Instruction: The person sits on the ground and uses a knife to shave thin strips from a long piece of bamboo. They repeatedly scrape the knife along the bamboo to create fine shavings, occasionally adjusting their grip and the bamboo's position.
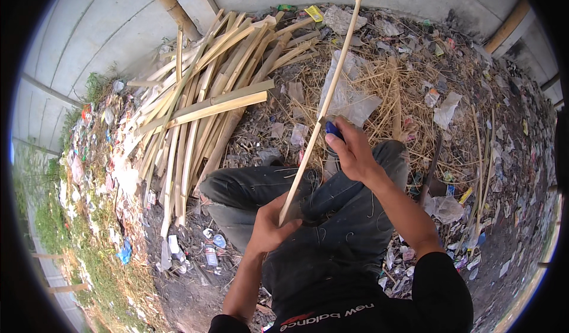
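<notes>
Long, thin bamboo strip (325, 105), running from the lap up and away past the top edge of the view, slightly bowed along its length. Likely light and springy: stiff enough to hold its line, yet whippy at the far, unsupported end. Split edges probably sharp and splintery, so best gripped on the flat faces rather than the edges. Best held low, near the butt end, with a second hold further up to steady the flex.

Left hand (271, 226) closed round the strip's lower end, just above the thigh, fingers wrapped and knuckles toward the camera. Left forearm rising from the lower edge, bare, elbow bent.

Right hand (351, 149) higher up, curled shut on a blue-handled tool (333, 130), perhaps a knife, pressed against the strip; blade hidden, so hard to tell for sure. Right wrist bent inward, forearm slanting down to a black sleeve (441, 285) at lower right.

Seated with knees in dark trousers (332, 208) under the work. Heap of split bamboo (204, 105) to the left, well apart, against a grey wall (106, 31). Straw and litter (415, 90) strewn over the ground beyond.
</notes>
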Motion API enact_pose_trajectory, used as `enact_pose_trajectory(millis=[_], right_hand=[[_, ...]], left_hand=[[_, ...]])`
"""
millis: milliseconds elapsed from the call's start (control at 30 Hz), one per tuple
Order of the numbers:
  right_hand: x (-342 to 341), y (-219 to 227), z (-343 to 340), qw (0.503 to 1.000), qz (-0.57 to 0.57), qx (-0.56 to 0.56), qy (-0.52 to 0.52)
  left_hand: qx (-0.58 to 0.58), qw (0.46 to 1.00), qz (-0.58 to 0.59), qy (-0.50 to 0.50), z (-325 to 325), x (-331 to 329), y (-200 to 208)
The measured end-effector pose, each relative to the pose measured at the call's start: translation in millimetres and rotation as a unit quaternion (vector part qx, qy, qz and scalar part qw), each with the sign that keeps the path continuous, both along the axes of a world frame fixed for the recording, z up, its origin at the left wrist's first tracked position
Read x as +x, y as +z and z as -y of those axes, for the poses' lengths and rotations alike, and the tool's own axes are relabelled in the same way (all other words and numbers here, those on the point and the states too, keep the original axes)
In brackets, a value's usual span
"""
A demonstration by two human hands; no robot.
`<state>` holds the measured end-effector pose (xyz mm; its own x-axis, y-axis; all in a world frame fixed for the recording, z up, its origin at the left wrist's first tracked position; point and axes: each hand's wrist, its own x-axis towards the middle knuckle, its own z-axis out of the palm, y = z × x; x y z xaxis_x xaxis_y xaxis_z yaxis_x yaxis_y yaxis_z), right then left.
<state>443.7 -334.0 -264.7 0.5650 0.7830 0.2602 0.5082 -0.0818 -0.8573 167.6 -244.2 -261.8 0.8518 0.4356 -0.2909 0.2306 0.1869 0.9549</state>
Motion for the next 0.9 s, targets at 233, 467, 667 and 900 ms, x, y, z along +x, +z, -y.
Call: enact_pose_trajectory(millis=[233,467,667,900], right_hand=[[-81.8,4.4,22.2,0.963,0.049,-0.17,0.204],[-81.1,5.2,11.3,0.958,0.109,-0.174,0.199],[-86.3,-0.5,17.2,0.957,0.099,-0.174,0.209],[-82.1,-7.9,15.0,0.954,0.106,-0.177,0.216]], left_hand=[[-0.081,0.996,0.008,0.049,-0.4,24.4,11.5],[-0.071,0.996,0.019,0.056,-8.1,29.5,7.1],[-0.071,0.994,0.006,0.077,-3.0,31.4,8.1],[-0.041,0.997,-0.011,0.072,-1.9,24.4,-1.9]])
